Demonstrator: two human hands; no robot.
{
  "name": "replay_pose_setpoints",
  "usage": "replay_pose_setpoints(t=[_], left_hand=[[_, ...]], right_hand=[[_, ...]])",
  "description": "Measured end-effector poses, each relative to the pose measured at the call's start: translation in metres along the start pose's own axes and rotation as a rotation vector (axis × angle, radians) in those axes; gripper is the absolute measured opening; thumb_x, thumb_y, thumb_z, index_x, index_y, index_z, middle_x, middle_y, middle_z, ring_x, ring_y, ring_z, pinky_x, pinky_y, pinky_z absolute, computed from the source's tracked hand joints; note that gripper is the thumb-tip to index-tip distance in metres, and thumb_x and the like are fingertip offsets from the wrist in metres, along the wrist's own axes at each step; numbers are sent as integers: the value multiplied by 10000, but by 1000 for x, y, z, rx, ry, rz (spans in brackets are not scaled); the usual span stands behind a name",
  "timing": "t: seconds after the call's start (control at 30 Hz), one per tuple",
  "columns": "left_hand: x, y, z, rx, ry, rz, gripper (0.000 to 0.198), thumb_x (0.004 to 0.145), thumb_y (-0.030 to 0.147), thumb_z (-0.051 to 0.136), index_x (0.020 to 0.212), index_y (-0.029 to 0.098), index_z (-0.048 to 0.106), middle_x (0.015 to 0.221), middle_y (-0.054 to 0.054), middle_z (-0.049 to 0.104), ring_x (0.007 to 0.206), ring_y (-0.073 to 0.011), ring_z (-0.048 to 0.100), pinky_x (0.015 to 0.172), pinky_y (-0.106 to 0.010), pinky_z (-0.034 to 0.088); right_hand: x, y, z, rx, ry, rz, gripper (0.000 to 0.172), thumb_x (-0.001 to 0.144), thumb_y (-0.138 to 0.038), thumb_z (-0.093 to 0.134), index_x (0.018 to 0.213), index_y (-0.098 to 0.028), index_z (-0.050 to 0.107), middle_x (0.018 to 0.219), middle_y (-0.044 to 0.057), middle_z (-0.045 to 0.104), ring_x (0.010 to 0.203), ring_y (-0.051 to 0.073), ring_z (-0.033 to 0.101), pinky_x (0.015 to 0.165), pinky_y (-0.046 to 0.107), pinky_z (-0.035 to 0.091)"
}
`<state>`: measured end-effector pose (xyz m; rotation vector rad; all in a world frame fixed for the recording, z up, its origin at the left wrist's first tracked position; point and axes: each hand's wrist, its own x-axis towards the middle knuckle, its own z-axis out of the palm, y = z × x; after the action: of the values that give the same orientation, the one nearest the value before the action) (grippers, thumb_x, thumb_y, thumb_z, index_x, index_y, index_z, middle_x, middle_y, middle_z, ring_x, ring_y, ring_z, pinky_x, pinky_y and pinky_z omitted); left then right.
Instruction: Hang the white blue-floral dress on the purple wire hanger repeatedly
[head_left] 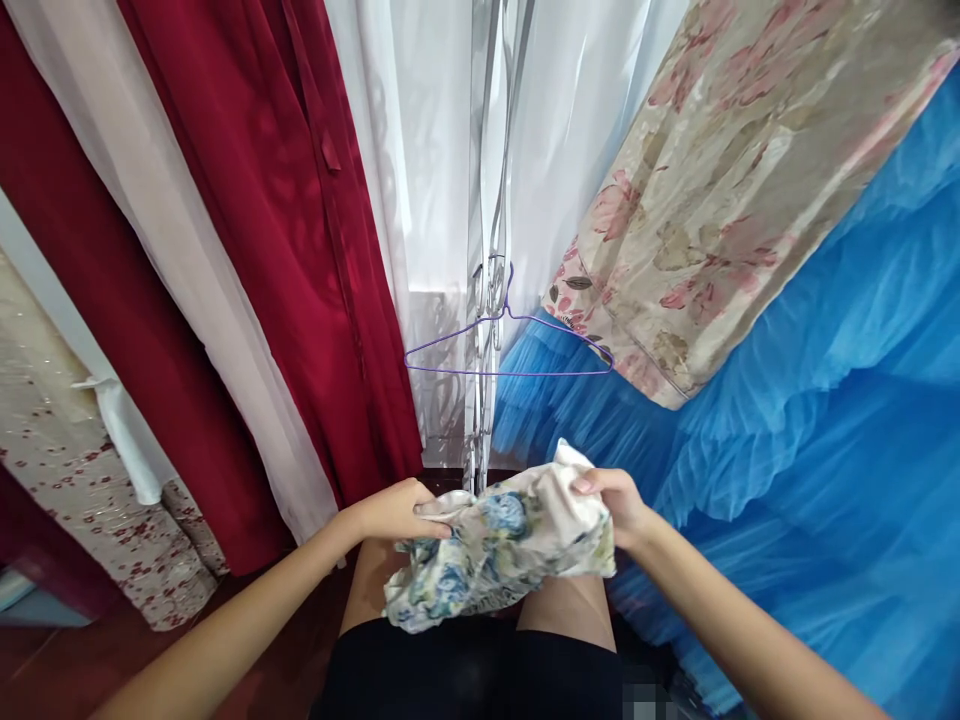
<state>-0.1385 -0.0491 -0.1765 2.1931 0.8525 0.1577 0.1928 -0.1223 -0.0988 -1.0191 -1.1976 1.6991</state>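
A crumpled white cloth with blue flowers (499,545) is held over my lap by both hands. My left hand (394,510) pinches its left edge with closed fingers. Fingers curled, my right hand (611,500) grips the upper right corner. A bare purple wire hanger (510,345) hangs straight ahead on a metal window grille (491,250), a short way above and beyond the cloth.
Dark red and sheer white curtains (247,220) hang at the left. A beige floral cloth (720,180) and a blue ruffled fabric (825,420) fill the right side. Another patterned beige fabric (67,470) hangs at the far left over a dark wooden floor (45,670).
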Motion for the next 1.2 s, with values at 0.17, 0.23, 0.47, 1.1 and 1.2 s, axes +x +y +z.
replay_pose_setpoints(t=[0.17, 0.23, 0.47, 1.1, 1.2], left_hand=[[1, -43, -37, 243, 264, 29, 409, 708, 549, 799, 584, 185, 656, 644, -3, 577, 670, -158, 506, 723, -257, 344], [8, -50, -68, 291, 416, 9, 331, 678, 546, 819, 750, 227, 768, 849, -57, 704, 895, -231, 572, 884, -305, 341], [41, -39, -178, 480, 618, -84, 350, 766, 591, 720, 954, 306, 798, 1233, -68, 727, 1247, -362, 425, 1085, -529, 176], [84, 83, -159, 413, 1182, 308, 217, 854, 380, 705, 916, 194, 612, 937, -32, 628, 850, -184, 600, 765, -292, 468], [85, 77, -162, 439, 1161, 296, 281, 891, 447, 667, 789, 188, 626, 817, -19, 598, 747, -171, 568, 722, -297, 445]], right_hand=[[16, -39, -37, -455, -30, -140, 212, 670, -322, 781, 690, -177, 627, 604, -20, 591, 517, 123, 495, 515, 244, 371], [38, -49, -44, -707, 27, -279, 190, 716, -320, 775, 733, -180, 648, 627, -27, 602, 553, 131, 504, 536, 246, 366], [125, -52, -69, -1034, 409, -571, 320, 820, -400, 646, 1015, -168, 749, 946, 100, 753, 883, 287, 662, 770, 354, 477], [75, -37, -103, -926, 922, -767, 667, 801, -366, 689, 1421, -173, 536, 953, 97, 743, 794, 270, 675, 745, 364, 497], [60, -61, -129, -899, 699, -649, 499, 741, -467, 768, 1113, -135, 739, 837, 79, 745, 724, 246, 650, 687, 339, 489]])
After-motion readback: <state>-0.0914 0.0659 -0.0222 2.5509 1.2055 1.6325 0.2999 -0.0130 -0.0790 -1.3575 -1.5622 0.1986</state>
